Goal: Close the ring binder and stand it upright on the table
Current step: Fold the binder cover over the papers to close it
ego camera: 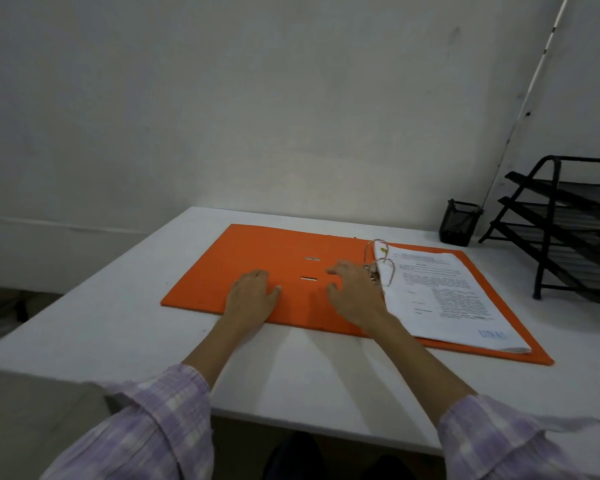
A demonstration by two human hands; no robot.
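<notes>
An orange ring binder (243,261) lies open and flat on the white table (125,306). Its metal rings (381,263) stand near the middle, with a stack of printed white sheets (444,299) on the right half. My left hand (252,294) rests palm down on the bare left cover, fingers spread. On the spine area just left of the rings lies my right hand (355,294), fingers apart, touching the cover. Neither hand holds anything.
A black mesh pen cup (459,223) stands at the back right, next to a black wire paper tray rack (565,223) at the far right. A white wall runs behind the table. The table's near edge is below my forearms.
</notes>
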